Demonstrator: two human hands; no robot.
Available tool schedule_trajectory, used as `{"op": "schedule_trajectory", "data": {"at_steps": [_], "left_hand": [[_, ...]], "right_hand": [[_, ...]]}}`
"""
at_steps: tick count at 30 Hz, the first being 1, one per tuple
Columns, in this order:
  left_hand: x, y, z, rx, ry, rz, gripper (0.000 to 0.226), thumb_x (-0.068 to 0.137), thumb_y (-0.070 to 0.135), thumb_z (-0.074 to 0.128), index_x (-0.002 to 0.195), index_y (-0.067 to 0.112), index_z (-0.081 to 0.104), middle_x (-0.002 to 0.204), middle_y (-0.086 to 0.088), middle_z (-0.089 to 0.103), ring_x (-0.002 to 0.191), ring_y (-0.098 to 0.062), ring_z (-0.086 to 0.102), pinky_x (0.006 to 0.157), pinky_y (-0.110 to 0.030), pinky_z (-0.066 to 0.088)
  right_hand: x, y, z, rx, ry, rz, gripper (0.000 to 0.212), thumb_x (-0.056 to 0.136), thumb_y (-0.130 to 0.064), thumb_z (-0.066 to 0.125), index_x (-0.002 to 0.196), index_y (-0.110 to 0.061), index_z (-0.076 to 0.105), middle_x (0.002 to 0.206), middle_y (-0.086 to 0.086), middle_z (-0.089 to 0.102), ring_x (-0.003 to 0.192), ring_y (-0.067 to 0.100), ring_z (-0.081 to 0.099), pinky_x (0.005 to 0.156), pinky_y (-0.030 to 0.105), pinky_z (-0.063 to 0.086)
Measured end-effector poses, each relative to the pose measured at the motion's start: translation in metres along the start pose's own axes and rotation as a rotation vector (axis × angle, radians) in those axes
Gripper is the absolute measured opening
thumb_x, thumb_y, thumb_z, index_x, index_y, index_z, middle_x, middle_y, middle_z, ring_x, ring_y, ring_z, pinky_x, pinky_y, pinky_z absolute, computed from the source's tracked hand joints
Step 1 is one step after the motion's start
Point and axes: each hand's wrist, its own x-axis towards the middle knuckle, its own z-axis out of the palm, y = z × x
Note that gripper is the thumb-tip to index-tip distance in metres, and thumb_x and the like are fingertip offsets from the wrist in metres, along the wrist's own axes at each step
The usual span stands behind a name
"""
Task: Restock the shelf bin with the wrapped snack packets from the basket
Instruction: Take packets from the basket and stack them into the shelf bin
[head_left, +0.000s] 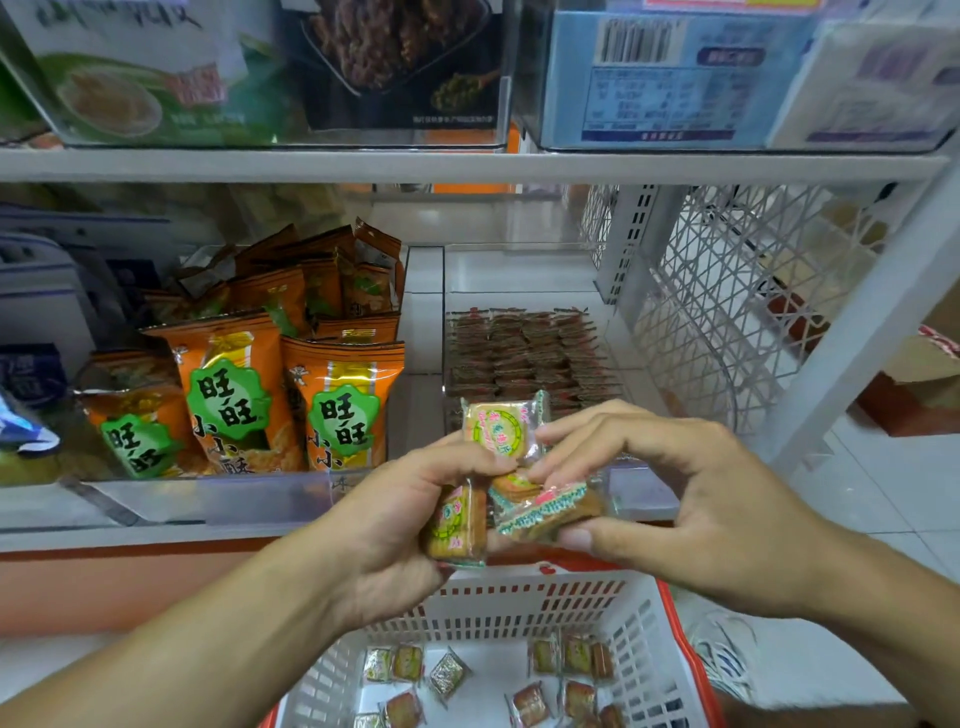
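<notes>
White shop shelving faces you, its clear shelf bin (530, 358) partly lined with packets. Your left hand (400, 525) and right hand (670, 493) both pinch wrapped snack packets (501, 423) above the basket (639, 639), where more lie loose

snack packets (540, 512): glossy clear film | basket (519, 603): white perforated plastic | shelf bin (644, 493): clear smooth plastic

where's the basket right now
In the head view the basket sits bottom centre, below both hands and in front of the shelf, with loose packets lying on its floor.
</notes>
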Motion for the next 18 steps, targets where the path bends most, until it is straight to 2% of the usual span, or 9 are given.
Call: {"op": "schedule_trajectory", "data": {"at_steps": [2, 3, 7, 11, 14, 18], "left_hand": [[0.0, -0.001, 0.001, -0.024, -0.006, 0.005, 0.014, 0.07, -0.001, 0.07, 0.074, 0.008, 0.081, 0.096, -0.026, 0.074, 0.08, -0.035, 0.076, 0.069, -0.049, 0.065], [0.001, -0.001, 0.0, -0.035, -0.008, 0.002, 0.015, 0.071, -0.001, 0.069, 0.075, 0.007, 0.081, 0.096, -0.026, 0.074, 0.081, -0.036, 0.077, 0.067, -0.048, 0.065], [0.002, 0.0, -0.001, -0.069, 0.004, -0.01, 0.023, 0.073, 0.001, 0.07, 0.092, 0.006, 0.081, 0.109, -0.028, 0.073, 0.093, -0.042, 0.075, 0.075, -0.054, 0.063], [0.002, 0.004, -0.001, -0.09, 0.049, -0.004, 0.058, 0.069, 0.004, 0.071, 0.127, -0.001, 0.065, 0.121, -0.03, 0.069, 0.096, -0.04, 0.073, 0.078, -0.053, 0.063], [0.002, 0.004, 0.002, -0.106, 0.1, 0.029, 0.058, 0.074, 0.004, 0.068, 0.131, -0.001, 0.06, 0.127, -0.029, 0.067, 0.099, -0.038, 0.072, 0.085, -0.051, 0.061], [0.002, 0.002, 0.004, -0.115, 0.169, 0.075, 0.053, 0.08, 0.005, 0.065, 0.132, 0.0, 0.06, 0.126, -0.025, 0.068, 0.097, -0.034, 0.07, 0.092, -0.045, 0.055]], "right_hand": [[0.0, 0.002, 0.001, -0.009, -0.001, 0.016, 0.026, 0.079, -0.028, 0.083, 0.101, -0.037, 0.073, 0.117, -0.01, 0.071, 0.129, 0.013, 0.057, 0.108, 0.044, 0.044], [0.0, 0.002, 0.001, -0.029, -0.01, 0.014, 0.026, 0.079, -0.027, 0.083, 0.101, -0.038, 0.073, 0.117, -0.011, 0.071, 0.129, 0.013, 0.057, 0.108, 0.042, 0.044], [-0.001, 0.0, 0.0, -0.082, -0.041, -0.003, 0.026, 0.08, -0.023, 0.083, 0.1, -0.036, 0.073, 0.117, -0.014, 0.07, 0.131, 0.011, 0.054, 0.106, 0.03, 0.044], [-0.003, 0.001, -0.002, -0.033, -0.081, 0.091, 0.021, 0.085, -0.033, 0.077, 0.105, -0.032, 0.07, 0.127, -0.016, 0.067, 0.135, 0.001, 0.049, 0.109, 0.035, 0.041], [-0.003, 0.003, 0.003, 0.021, -0.072, 0.099, 0.021, 0.089, -0.029, 0.072, 0.108, -0.026, 0.064, 0.127, -0.02, 0.067, 0.141, -0.003, 0.039, 0.114, 0.039, 0.033], [-0.001, 0.009, 0.012, 0.146, -0.001, 0.124, 0.02, 0.089, -0.026, 0.07, 0.106, -0.017, 0.063, 0.125, -0.016, 0.07, 0.141, -0.002, 0.039, 0.116, 0.041, 0.03]]}}
